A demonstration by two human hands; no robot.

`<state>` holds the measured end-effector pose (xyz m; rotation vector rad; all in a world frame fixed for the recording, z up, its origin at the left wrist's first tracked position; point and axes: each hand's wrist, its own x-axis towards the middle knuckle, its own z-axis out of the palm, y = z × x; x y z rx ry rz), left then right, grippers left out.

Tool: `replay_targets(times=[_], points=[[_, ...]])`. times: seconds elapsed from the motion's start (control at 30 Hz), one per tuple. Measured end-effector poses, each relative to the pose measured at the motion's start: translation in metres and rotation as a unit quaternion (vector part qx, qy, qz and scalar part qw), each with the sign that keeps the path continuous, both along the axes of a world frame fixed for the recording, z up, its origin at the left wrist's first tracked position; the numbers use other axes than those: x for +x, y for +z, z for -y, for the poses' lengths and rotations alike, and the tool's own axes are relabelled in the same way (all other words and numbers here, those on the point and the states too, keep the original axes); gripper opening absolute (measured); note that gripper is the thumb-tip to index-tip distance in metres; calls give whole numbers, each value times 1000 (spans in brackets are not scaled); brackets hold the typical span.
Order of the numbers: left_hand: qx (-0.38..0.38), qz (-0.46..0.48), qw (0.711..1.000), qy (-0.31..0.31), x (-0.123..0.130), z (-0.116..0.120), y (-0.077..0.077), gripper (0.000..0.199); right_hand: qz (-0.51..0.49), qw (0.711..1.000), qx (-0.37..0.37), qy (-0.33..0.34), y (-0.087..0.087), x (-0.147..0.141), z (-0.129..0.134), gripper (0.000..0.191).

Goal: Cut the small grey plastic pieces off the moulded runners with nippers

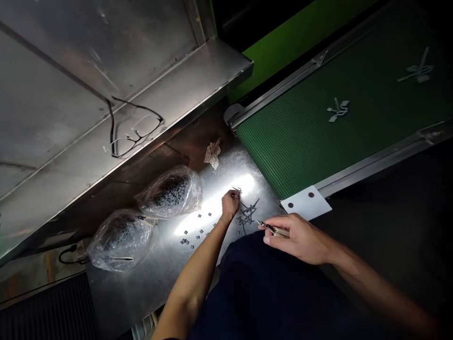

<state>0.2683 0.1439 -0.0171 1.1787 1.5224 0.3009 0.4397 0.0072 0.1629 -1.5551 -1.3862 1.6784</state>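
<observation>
My left hand (230, 205) is closed over the bright metal table, its fingers pinching a small thin grey metal part (238, 190). Just beside it lies a pile of grey spiky metal parts (248, 211). On the right, my right hand (299, 238) grips a pair of small pliers (271, 228) with pale handles, their tip pointing toward the pile but apart from it. Several small grey square pieces (201, 231) are scattered on the table left of my left forearm.
Two clear plastic bags (193, 186) of small grey pieces stand along the table's back. A green conveyor belt (283, 137) carries metal parts (339, 111) at right. Eyeglasses (136, 138) rest on a metal ledge (212, 71); crumpled paper (213, 153) lies below it.
</observation>
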Motion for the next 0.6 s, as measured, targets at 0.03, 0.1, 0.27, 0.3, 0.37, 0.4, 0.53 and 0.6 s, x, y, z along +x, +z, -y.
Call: replay_targets(times=[0.03,0.1,0.27,0.3,0.37,0.4,0.53,0.6], points=[[-14,28,999,17,-2,4,8,29,-6,1000,-5,-2,1,1,-1,25],[-39,88,994,59,-9,14,30,27,-20,1000,-7,-3,1,1,-4,25],[-74,232,954,177,-33,47,102,22,-45,999,17,15,-9,-6,-13,22],[-77,253,944,197,-37,53,115,23,-45,998,23,20,-10,-8,-15,21],[-83,286,927,230,-42,64,138,25,-43,998,37,33,-10,-11,-17,21],[-84,297,920,242,-43,68,147,27,-40,997,44,40,-9,-12,-19,21],[-77,342,900,261,-44,81,170,31,-30,995,61,72,-3,-16,-20,21],[-69,359,894,260,-44,86,177,25,-27,994,66,85,1,-17,-19,21]])
